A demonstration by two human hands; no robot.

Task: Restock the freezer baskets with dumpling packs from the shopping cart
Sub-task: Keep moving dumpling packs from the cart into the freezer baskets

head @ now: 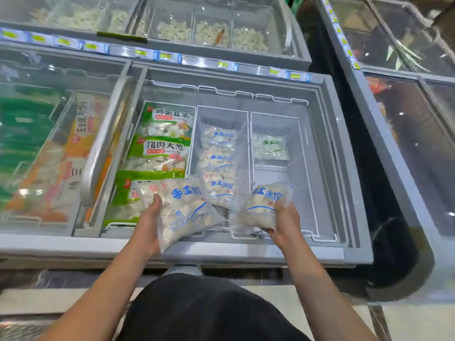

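Room: a shop aisle of grey chest freezers (270, 252) stood edge to edge, with a pale tiled floor (406, 323) at the person's feet.
Far freezers: loose pale dumplings lay in bins (211, 33) under glass; yellow price tags (222, 65) ran along the rim between the rows.
Near freezer: its glass lid (61, 143) was slid to the left, over orange and green packs that showed blurred through it.
Baskets: three white wire baskets sat side by side in the opening. The left basket (115, 223) was full of green packs (160, 148); the middle basket (221, 112) held a row of clear packs (218, 158) with blue print; the right basket (305, 153) held one clear pack (270, 147) with green print at its far end.
Left hand (147, 220): gripped a clear dumpling pack (187, 207), thumb on top, above the front of the left and middle baskets.
Right hand (285, 222): fingers were curled round a second dumpling pack (261, 207), held over the near end of the right basket.
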